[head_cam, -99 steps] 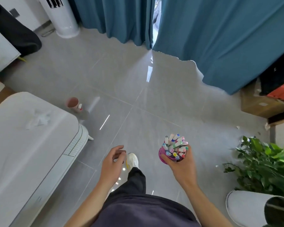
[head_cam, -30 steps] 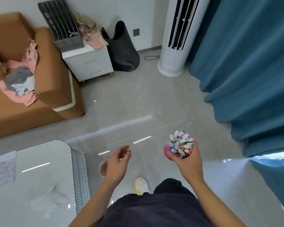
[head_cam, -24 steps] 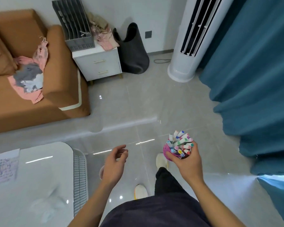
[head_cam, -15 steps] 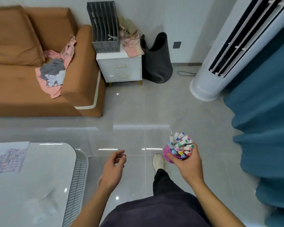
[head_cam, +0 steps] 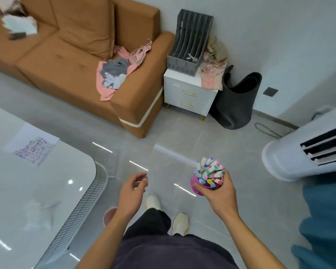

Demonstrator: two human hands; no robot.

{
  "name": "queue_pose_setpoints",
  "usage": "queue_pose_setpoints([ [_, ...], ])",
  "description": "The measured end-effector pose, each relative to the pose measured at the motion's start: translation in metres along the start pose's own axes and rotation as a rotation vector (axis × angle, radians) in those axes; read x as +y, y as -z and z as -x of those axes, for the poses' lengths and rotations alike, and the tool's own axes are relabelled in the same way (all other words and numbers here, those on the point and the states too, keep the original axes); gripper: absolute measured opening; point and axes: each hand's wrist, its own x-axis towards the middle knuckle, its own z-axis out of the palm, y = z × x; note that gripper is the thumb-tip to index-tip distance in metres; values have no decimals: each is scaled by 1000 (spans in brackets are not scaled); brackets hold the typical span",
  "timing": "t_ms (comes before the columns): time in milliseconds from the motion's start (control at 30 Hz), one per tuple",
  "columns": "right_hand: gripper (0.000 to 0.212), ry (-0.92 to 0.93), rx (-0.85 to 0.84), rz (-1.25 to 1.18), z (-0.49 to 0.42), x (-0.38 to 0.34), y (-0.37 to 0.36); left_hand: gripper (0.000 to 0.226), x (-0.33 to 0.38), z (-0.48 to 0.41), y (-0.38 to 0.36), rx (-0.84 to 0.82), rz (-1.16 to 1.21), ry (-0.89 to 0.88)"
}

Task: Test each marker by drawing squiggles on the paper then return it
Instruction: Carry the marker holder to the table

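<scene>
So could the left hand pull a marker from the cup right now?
Probably yes. The left hand is empty, fingers loosely curled, beside the pink cup with nothing between them. The markers stick up above the rim, and the right hand grips only the cup's side, leaving their tops free.

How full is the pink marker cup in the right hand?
Full. Capped markers crowd the pink cup, their ends sticking up past its rim, while the right hand grips it.
</scene>
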Motion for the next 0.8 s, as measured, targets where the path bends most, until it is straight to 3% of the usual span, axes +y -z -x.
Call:
queue_pose_setpoints([
  [267,63,62,-116,32,-93,-59,-55,23,16,-78,30,122,27,71],
  [800,63,184,-327,147,-218,-201,-250,21,73,-230,145,293,96,114],
])
